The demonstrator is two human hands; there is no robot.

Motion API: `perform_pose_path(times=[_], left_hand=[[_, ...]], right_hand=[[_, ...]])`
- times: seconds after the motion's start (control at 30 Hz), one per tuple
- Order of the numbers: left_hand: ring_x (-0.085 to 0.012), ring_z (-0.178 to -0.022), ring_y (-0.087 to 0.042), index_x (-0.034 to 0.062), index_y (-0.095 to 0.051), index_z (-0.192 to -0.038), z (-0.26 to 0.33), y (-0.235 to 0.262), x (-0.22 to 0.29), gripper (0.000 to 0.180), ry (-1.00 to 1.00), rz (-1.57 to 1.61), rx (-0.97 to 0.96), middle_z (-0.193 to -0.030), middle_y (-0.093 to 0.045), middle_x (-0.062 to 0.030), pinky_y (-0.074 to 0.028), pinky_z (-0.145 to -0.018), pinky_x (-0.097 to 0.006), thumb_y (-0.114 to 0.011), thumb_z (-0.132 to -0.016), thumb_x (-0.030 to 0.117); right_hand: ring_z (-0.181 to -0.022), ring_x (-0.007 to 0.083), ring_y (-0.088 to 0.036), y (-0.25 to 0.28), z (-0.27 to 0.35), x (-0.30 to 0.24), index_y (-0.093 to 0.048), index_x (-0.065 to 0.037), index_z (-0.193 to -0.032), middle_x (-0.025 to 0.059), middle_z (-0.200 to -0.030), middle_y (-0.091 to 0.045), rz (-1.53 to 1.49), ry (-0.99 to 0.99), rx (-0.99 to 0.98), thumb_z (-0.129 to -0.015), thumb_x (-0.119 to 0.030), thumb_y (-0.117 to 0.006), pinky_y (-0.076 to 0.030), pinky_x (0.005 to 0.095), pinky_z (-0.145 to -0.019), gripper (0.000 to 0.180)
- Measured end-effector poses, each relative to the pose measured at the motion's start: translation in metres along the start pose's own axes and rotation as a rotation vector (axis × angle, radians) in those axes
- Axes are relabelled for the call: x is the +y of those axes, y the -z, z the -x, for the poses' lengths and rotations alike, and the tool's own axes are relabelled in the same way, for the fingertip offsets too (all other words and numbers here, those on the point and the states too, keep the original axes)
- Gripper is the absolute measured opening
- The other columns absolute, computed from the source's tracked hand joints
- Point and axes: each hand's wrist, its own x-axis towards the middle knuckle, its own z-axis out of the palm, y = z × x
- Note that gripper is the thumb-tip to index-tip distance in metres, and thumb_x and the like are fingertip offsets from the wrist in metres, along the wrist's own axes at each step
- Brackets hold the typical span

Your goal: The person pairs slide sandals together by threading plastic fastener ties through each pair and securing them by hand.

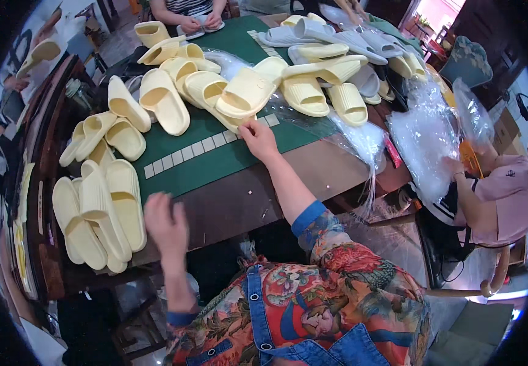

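My right hand [259, 139] is closed, its fingertips at the toe-side edge of a pale yellow slide slipper [247, 93] and over a row of small cream rectangles [192, 150] on the green table surface [215, 174]. Whatever the fingers pinch is hidden. My left hand [167, 224] is smeared by motion above the table's dark near edge, so its fingers cannot be read. Close to its left lies a stack of yellow slippers [106, 210]. Several more yellow slippers [165, 101] spread across the table beyond my hands.
Grey slippers [361, 46] pile up at the far right. Clear plastic bags [425, 128] lie on the right side, near a person in a pink shirt [505, 198]. Across the table another person's hands [203, 23] hold a light-coloured item. A wooden ledge [47, 201] borders the left.
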Motion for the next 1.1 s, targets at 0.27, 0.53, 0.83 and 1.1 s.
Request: perform_pose_path(times=[0.27, 0.53, 0.83, 1.1], left_hand=[[-0.0334, -0.112, -0.044, 0.001, -0.055, -0.104, 0.02, -0.058, 0.011, 0.03, 0.047, 0.183, -0.199, -0.116, -0.048, -0.0155, -0.034, -0.094, -0.043, -0.062, -0.079, 0.017], [-0.0334, -0.108, -0.046, 0.0014, -0.056, -0.1, 0.015, -0.055, 0.013, 0.024, 0.072, 0.223, -0.202, -0.11, -0.05, -0.0146, -0.036, -0.091, -0.042, -0.061, -0.08, 0.015], [-0.0259, -0.113, -0.044, -0.0039, -0.021, -0.134, 0.029, -0.042, 0.0, 0.063, 0.257, 1.018, 0.028, -0.123, -0.045, -0.0173, -0.031, -0.098, -0.036, -0.048, -0.09, 0.033], [-0.014, -0.097, -0.05, -0.001, -0.039, -0.122, 0.031, -0.045, -0.011, 0.034, 0.741, 1.2, 0.323, -0.106, -0.054, -0.0091, -0.039, -0.086, -0.026, -0.046, -0.092, 0.015]], right_hand=[[-0.089, 0.0247, -0.057, 0.036, -0.046, -0.018, -0.057, -0.001, -0.105, 0.015, -0.097, -0.061, -0.029, 0.313, 0.442, -0.084, -0.026, -0.06, -0.045, 0.0348, -0.076, 0.033], [-0.09, 0.0257, -0.06, 0.035, -0.103, -0.06, -0.061, 0.0, -0.106, 0.0179, -0.093, -0.063, 0.33, 0.169, 0.096, -0.078, -0.04, -0.064, -0.047, 0.0337, -0.077, 0.049], [-0.06, 0.0055, -0.044, 0.008, 0.036, -0.121, -0.058, -0.006, -0.083, -0.0038, -0.069, -0.052, -0.473, -0.148, -0.304, -0.086, -0.027, -0.06, -0.037, 0.0217, -0.053, 0.021], [-0.078, 0.0077, -0.057, 0.012, 0.083, -0.111, -0.061, -0.001, -0.101, 0.0023, -0.086, -0.063, -0.085, 0.025, -0.634, -0.09, -0.019, -0.054, -0.045, 0.0232, -0.072, 0.023]])
